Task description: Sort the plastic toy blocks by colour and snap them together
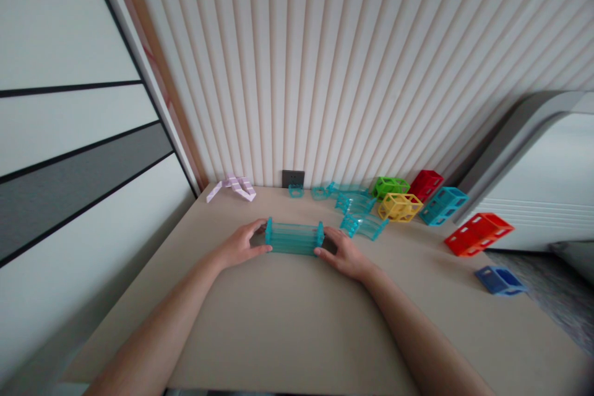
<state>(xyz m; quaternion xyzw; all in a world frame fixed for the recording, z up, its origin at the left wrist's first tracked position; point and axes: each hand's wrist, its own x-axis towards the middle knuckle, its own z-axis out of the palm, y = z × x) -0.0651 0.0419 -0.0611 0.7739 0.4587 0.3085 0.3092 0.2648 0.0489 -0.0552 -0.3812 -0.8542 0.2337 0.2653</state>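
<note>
A clear teal plastic tube point(294, 239) with a square collar at each end lies lengthwise between my hands, on or just above the table. My left hand point(244, 244) grips its left collar, thumb in front and fingers behind. At the other end, my right hand point(342, 252) holds the right collar in the same way. Curved teal track pieces point(364, 224) lie just beyond my right hand, near the wall. Two small teal collars, one a square piece point(296, 191), sit farther back below the wall socket.
Hollow block frames stand to the right: green point(390, 187), yellow point(400, 206), dark red point(426, 185), teal point(444, 205), orange-red point(479, 234) and blue point(500, 280) near the table's right edge. A folded lilac strip point(234, 186) rests at the back left. The ribbed wall point(278, 62) borders the table point(278, 328).
</note>
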